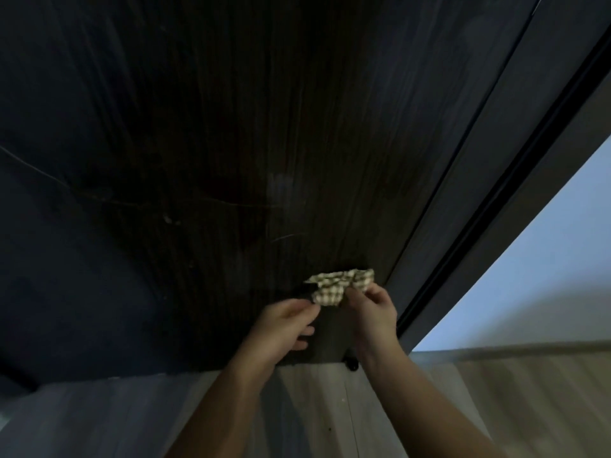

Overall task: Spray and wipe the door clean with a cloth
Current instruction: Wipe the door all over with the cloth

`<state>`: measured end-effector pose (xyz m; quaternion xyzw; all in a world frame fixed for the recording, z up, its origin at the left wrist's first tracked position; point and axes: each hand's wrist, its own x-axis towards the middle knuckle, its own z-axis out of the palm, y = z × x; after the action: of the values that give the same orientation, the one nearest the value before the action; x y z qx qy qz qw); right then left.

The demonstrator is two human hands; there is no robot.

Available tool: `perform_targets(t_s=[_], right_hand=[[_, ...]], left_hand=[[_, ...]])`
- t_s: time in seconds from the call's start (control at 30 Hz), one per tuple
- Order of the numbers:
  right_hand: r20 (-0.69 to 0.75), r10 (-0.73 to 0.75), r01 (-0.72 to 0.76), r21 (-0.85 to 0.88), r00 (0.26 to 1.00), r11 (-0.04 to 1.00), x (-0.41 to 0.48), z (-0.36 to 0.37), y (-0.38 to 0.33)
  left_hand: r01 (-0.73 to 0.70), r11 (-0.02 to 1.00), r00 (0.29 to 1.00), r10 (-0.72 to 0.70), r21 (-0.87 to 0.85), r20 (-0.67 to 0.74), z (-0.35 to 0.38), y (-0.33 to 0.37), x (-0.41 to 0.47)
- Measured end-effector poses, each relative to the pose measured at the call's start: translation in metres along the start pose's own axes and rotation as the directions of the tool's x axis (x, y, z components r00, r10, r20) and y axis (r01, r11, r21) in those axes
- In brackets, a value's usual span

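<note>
A dark wood-grain door (231, 143) fills most of the view, with faint pale smears near its middle. Low on the door, close to its right edge, a small checked cream-and-brown cloth (340, 284) is bunched up. My right hand (373, 312) pinches the cloth's right side. My left hand (284, 322) grips its lower left corner with the fingertips. Both forearms reach up from the bottom of the frame. No spray bottle is in view.
The dark door frame (489, 193) runs diagonally on the right, with a pale wall (542, 276) beyond it. Light wood-look flooring (314, 408) lies below the door's bottom edge. A small black object (351, 364) sits at the door's base.
</note>
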<state>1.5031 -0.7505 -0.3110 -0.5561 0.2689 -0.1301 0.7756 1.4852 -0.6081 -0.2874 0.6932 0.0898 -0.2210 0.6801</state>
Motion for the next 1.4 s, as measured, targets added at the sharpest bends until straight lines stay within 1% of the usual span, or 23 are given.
perform_targets(t_s=[0.07, 0.13, 0.27, 0.33, 0.43, 0.5, 0.53, 0.63, 0.77, 0.83, 0.9, 1.0, 1.03, 1.07, 1.1, 1.13, 1.17, 1.2, 1.23, 1.3, 1.33, 1.37, 1.4], right_hand=[[0.059, 0.120, -0.125, 0.091, 0.991, 0.988, -0.011, 0.011, 0.002], [0.117, 0.154, -0.161, 0.052, 0.981, 0.986, -0.018, 0.017, -0.001], [0.190, 0.157, -0.161, 0.010, 0.969, 0.987, -0.021, 0.019, -0.006], [0.218, 0.167, -0.174, 0.014, 0.962, 0.985, -0.022, 0.018, -0.010], [0.201, 0.163, -0.161, -0.027, 0.966, 0.987, -0.026, 0.023, -0.020], [0.190, 0.108, -0.107, -0.016, 0.976, 0.994, -0.030, 0.032, -0.032], [0.189, 0.070, -0.069, -0.011, 0.979, 0.998, -0.032, 0.037, -0.041], [0.178, 0.030, -0.023, -0.036, 0.984, 0.999, -0.035, 0.053, -0.056], [0.159, 0.048, -0.038, -0.070, 0.986, 0.997, -0.041, 0.058, -0.057], [0.200, 0.029, -0.015, -0.071, 0.979, 0.997, -0.044, 0.062, -0.061], [0.259, 0.002, 0.023, -0.092, 0.966, 0.996, -0.046, 0.067, -0.068], [0.395, 0.074, 0.026, -0.241, 0.916, 0.970, -0.041, 0.058, -0.082], [0.432, 0.096, 0.041, -0.296, 0.897, 0.954, -0.038, 0.051, -0.090], [0.438, 0.067, 0.087, -0.321, 0.897, 0.943, -0.032, 0.042, -0.098], [0.404, -0.039, 0.176, -0.308, 0.914, 0.935, -0.026, 0.033, -0.105], [0.341, -0.213, 0.313, -0.274, 0.916, 0.909, -0.021, 0.025, -0.110], [0.273, -0.401, 0.467, -0.252, 0.874, 0.847, -0.017, 0.017, -0.112], [0.223, -0.555, 0.598, -0.264, 0.801, 0.757, -0.015, 0.011, -0.112], [0.207, -0.655, 0.684, -0.296, 0.727, 0.667, -0.013, 0.009, -0.109], [0.235, -0.747, 0.765, -0.385, 0.622, 0.515, -0.011, 0.008, -0.096], [0.253, -0.777, 0.789, -0.419, 0.576, 0.449, -0.009, 0.008, -0.088], [0.272, -0.796, 0.806, -0.438, 0.540, 0.398, -0.008, 0.009, -0.081], [0.289, -0.802, 0.813, -0.451, 0.523, 0.368, -0.007, 0.010, -0.074]], left_hand=[[0.008, 0.993, 1.000, -0.005, -0.118, 0.025, 0.010, -0.003, 0.006], [-0.037, 0.968, 0.999, 0.034, -0.250, -0.019, 0.013, -0.002, 0.011], [-0.079, 0.887, 0.996, 0.049, -0.455, -0.078, 0.012, 0.004, 0.015], [-0.075, 0.857, 0.993, 0.019, -0.509, -0.115, 0.014, 0.005, 0.018], [-0.077, 0.784, 0.980, -0.054, -0.616, -0.191, 0.018, 0.011, 0.023], [-0.137, 0.747, 0.961, -0.058, -0.651, -0.270, 0.019, 0.025, 0.024], [-0.192, 0.738, 0.948, -0.030, -0.647, -0.316, 0.017, 0.033, 0.023], [-0.317, 0.754, 0.905, 0.058, -0.575, -0.422, 0.013, 0.053, 0.019], [-0.318, 0.784, 0.884, 0.043, -0.532, -0.466, 0.009, 0.054, 0.012], [-0.364, 0.780, 0.860, 0.070, -0.510, -0.506, 0.003, 0.058, 0.010], [-0.434, 0.783, 0.815, 0.131, -0.446, -0.564, -0.001, 0.064, 0.009], [-0.486, 0.816, 0.744, 0.197, -0.315, -0.638, 0.002, 0.065, 0.004], [-0.492, 0.815, 0.734, 0.200, -0.305, -0.650, 0.004, 0.064, 0.003], [-0.502, 0.806, 0.727, 0.198, -0.312, -0.657, 0.006, 0.064, 0.003], [-0.524, 0.790, 0.714, 0.203, -0.320, -0.670, 0.009, 0.065, 0.003], [-0.562, 0.770, 0.685, 0.227, -0.303, -0.693, 0.011, 0.067, 0.004], [-0.606, 0.754, 0.640, 0.272, -0.255, -0.719, 0.015, 0.067, 0.004], [-0.646, 0.743, 0.584, 0.336, -0.173, -0.739, 0.018, 0.068, 0.003], [-0.674, 0.737, 0.513, 0.416, -0.051, -0.751, 0.021, 0.066, 0.002], [-0.671, 0.691, 0.340, 0.609, 0.269, -0.717, 0.027, 0.060, 0.002], [-0.656, 0.637, 0.276, 0.701, 0.404, -0.658, 0.029, 0.054, 0.004], [-0.635, 0.589, 0.251, 0.769, 0.500, -0.587, 0.031, 0.049, 0.006], [-0.610, 0.556, 0.261, 0.813, 0.564, -0.520, 0.032, 0.045, 0.008]])
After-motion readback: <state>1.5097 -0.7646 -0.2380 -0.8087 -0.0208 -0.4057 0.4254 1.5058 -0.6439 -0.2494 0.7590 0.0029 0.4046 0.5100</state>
